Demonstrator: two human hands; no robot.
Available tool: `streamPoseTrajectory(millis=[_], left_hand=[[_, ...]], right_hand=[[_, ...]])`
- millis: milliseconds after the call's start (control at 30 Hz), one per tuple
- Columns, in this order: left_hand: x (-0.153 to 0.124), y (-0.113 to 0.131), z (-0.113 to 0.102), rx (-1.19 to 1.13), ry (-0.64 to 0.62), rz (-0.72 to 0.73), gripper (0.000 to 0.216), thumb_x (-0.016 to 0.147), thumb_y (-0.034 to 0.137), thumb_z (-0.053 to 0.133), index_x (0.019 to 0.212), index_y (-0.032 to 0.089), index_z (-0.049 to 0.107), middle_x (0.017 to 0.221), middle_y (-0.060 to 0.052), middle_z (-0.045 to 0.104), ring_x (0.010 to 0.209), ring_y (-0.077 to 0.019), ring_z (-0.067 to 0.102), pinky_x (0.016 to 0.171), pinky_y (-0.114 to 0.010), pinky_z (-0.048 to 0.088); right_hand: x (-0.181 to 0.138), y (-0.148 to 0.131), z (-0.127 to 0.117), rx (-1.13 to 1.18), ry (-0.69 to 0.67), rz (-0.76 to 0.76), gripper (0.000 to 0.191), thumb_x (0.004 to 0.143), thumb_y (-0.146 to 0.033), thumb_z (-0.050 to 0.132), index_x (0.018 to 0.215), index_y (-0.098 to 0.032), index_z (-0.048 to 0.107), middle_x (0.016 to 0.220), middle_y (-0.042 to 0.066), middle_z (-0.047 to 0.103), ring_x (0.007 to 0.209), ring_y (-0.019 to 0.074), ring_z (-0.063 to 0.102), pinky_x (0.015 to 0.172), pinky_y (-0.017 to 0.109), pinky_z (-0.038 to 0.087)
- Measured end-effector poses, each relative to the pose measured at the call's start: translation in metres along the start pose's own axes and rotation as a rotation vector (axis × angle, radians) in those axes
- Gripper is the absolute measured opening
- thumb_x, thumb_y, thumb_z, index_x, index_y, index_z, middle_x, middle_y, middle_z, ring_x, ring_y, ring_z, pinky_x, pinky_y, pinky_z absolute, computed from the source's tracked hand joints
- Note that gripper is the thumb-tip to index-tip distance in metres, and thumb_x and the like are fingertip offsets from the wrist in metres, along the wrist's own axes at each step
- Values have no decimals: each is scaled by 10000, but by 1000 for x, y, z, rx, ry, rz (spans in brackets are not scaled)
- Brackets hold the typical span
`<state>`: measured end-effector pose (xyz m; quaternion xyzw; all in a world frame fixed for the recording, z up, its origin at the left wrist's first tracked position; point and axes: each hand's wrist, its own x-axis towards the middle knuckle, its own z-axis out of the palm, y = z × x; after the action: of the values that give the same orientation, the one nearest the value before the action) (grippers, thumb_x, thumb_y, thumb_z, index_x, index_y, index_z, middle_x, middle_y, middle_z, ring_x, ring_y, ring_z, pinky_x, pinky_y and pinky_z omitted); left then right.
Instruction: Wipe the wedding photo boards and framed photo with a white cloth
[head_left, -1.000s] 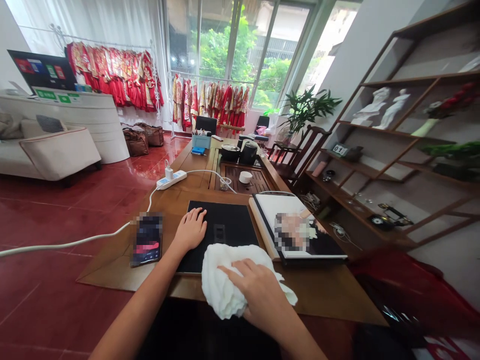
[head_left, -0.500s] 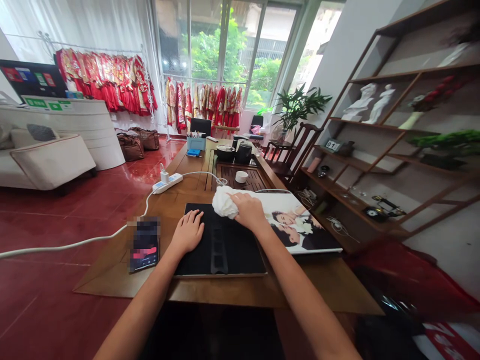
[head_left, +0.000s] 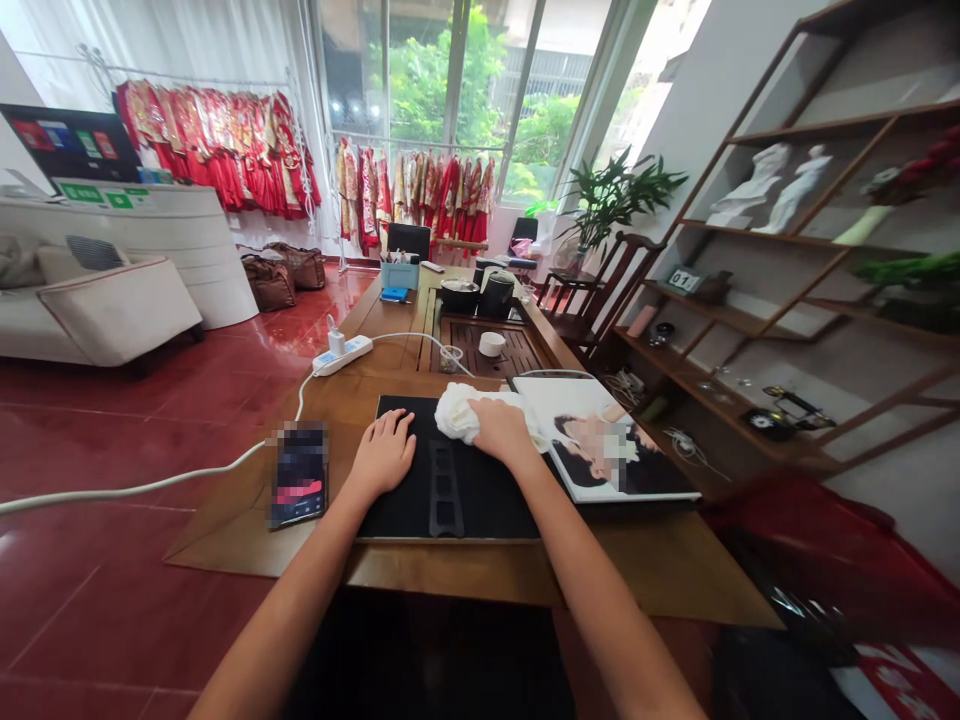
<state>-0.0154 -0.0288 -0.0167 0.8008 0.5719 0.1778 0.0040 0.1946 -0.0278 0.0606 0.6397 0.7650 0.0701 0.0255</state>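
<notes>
A flat black panel (head_left: 405,515) lies on the wooden table in front of me, with a dark strip with square cut-outs (head_left: 445,495) running along its middle. My left hand (head_left: 386,450) rests flat on the panel's left side, fingers spread. In my right hand (head_left: 501,430) is a crumpled white cloth (head_left: 456,415), pressed against the panel's far right part. A photo panel with a picture of two people (head_left: 600,440) lies just right of that hand. Part of the cloth is hidden under my fingers.
A phone (head_left: 298,475) lies left of the panel. Behind it sit a power strip (head_left: 342,356) and its white cable. Farther back are a tea tray (head_left: 525,350) with a white cup (head_left: 492,344), a black kettle (head_left: 496,294) and a blue box (head_left: 400,275). Wooden shelves (head_left: 750,320) stand at right.
My right hand has lowered the bunched cloth, which now lies more spread out on the panel. My left hand stays flat in place. The whole view has shifted slightly.
</notes>
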Motion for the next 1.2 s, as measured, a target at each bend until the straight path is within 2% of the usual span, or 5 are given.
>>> streamPoseTrajectory(millis=[467,800,1100,1200], left_hand=[[0,1,-1,-18,-2,3,433,950,340,315,1351,243,443,1461,-41,414,1353,-211,351,1099,-383,314],[0,0,1,-21,6,6,435,947,347,321,1351,244,445,1461,-45,412,1354,-215,350,1097,-387,316],[0,0,0,-19,6,3,433,948,341,312,1348,248,446,1455,-37,421,1351,-208,352,1097,-381,311],[0,1,0,-17,6,5,435,949,343,310,1350,245,445,1456,-38,418,1349,-208,355,1095,-379,315]], right_hand=[[-64,-3,-2,31,-3,-23,314,819,-230,543,1132,-222,560,1040,74,634,970,241,573,726,303,393],[-119,-6,0,114,32,-60,450,770,-152,542,1215,-215,556,1054,64,638,982,248,554,767,321,390],[-156,-11,0,150,-49,-75,580,701,-83,532,1261,-232,550,1089,66,633,1003,250,546,827,340,406],[-167,-14,0,166,-67,-73,571,714,-104,531,1269,-235,552,1083,66,636,989,257,551,818,348,411]])
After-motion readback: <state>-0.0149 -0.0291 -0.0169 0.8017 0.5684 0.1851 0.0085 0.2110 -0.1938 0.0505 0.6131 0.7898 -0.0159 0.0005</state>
